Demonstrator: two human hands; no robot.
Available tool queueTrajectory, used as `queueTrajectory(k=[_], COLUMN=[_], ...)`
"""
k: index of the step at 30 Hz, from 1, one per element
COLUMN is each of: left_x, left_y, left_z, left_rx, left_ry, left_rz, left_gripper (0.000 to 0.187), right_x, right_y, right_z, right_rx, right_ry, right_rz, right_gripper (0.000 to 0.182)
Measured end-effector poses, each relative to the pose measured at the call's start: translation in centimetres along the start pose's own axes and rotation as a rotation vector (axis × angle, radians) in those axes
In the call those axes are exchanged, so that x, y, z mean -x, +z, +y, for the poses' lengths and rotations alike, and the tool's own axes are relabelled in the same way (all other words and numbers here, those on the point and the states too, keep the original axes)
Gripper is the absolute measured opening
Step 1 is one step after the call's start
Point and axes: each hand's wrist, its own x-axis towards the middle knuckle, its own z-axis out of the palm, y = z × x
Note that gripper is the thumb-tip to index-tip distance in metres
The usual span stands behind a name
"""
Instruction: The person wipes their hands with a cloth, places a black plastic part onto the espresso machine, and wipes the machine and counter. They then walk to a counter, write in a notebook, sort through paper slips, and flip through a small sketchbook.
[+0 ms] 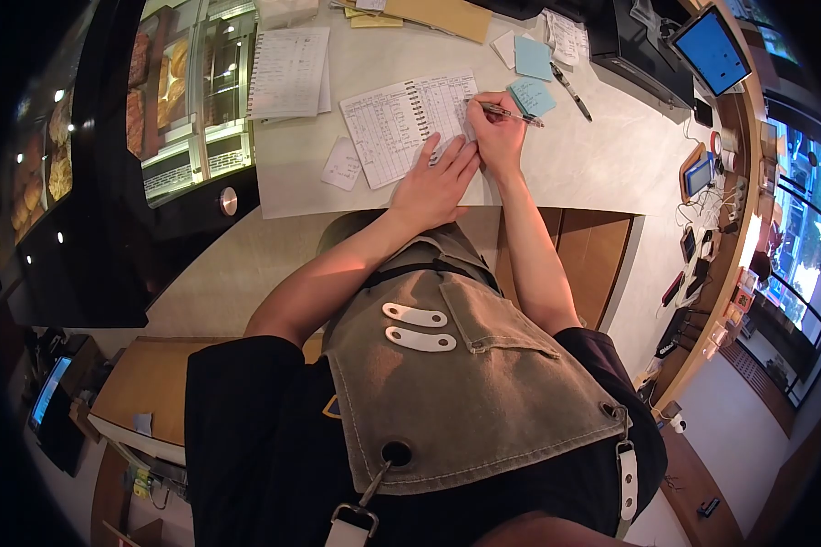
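Observation:
An open spiral notebook [379,132] with ruled, handwritten pages lies tilted on the pale counter [310,191]. My left hand [433,185] rests flat on its lower right part, fingers spread. At the right-hand page's edge, my right hand [500,137] grips a pen [520,116] whose back end points right. The pen's tip is hidden behind my fingers. Beside the notebook's lower left corner is a small white paper slip [342,164] with writing. Just right of my right hand lies a blue sticky note [531,97] with handwriting.
Another written notebook [288,73] lies at the upper left, near a glass display case [192,100] of baked goods. A black pen [571,91], a blue note pad [532,56] and a receipt [567,38] lie right. A black machine [639,56] and a screen [710,50] stand beyond.

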Motion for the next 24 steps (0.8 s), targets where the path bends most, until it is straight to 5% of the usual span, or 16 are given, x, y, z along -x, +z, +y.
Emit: queueTrajectory(k=[24], left_x=[-0.05], left_y=[0.07], left_z=[0.01], left_rx=[-0.004], left_ry=[0.001], left_rz=[-0.026], left_gripper=[0.094], right_x=[0.14], right_y=[0.13], right_z=[0.16], right_rx=[-0.018], right_ry=[-0.040], right_rz=[0.003], right_gripper=[0.012])
